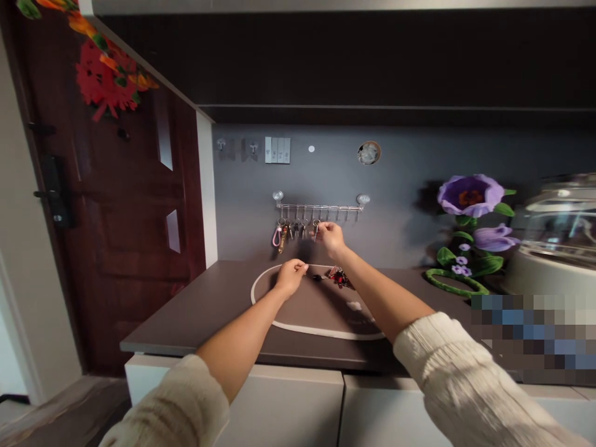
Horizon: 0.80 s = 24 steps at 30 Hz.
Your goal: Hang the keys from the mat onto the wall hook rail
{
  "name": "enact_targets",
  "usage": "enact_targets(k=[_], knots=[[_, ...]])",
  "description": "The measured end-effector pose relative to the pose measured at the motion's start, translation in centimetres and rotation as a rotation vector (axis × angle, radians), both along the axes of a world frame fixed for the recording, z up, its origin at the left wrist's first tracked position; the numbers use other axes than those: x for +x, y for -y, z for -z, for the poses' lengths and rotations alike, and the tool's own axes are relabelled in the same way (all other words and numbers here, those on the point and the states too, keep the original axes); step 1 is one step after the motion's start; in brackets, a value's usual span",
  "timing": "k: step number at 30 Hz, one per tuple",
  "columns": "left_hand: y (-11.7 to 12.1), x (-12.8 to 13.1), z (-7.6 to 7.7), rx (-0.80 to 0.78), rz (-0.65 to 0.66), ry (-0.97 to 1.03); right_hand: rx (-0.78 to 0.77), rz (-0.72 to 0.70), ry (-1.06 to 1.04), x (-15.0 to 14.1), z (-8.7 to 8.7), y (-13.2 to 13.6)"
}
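A clear hook rack (321, 208) is fixed to the grey wall, and several bunches of keys (292, 230) hang along its left part. My right hand (331, 239) is at the rack's middle, its fingers closed on a key (316, 230) whose ring is up by a hook. Lower and to the left, my left hand (291, 277) hovers over the brown mat (302, 316), fingers curled in a pinch; whatever they may hold is hidden. A keychain with red charms (341, 277) lies on the mat, partly behind my right forearm.
Purple fabric flowers (471, 195) and a large pale appliance with a clear dome (552, 248) stand at right on the dark counter (186, 310). A shelf (326, 62) overhangs the rack. The dark red door (139, 217) is at left.
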State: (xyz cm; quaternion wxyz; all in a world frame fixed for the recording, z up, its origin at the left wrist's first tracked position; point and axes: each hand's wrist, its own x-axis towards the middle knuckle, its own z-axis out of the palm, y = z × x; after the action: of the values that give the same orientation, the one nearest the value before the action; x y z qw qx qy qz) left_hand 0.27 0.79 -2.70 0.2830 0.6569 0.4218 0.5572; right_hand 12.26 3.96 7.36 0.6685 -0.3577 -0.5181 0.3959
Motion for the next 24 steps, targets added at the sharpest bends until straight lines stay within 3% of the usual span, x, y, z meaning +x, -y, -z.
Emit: enact_targets(k=[13,24], knots=[[-0.1,0.1,0.1,-0.008,0.006,-0.035,-0.097,0.066,-0.142,-1.5,-1.5,-2.9],[0.1,0.1,-0.1,-0.02,0.006,-0.037,-0.147,0.095,-0.174,-1.4,-0.9,-3.4]])
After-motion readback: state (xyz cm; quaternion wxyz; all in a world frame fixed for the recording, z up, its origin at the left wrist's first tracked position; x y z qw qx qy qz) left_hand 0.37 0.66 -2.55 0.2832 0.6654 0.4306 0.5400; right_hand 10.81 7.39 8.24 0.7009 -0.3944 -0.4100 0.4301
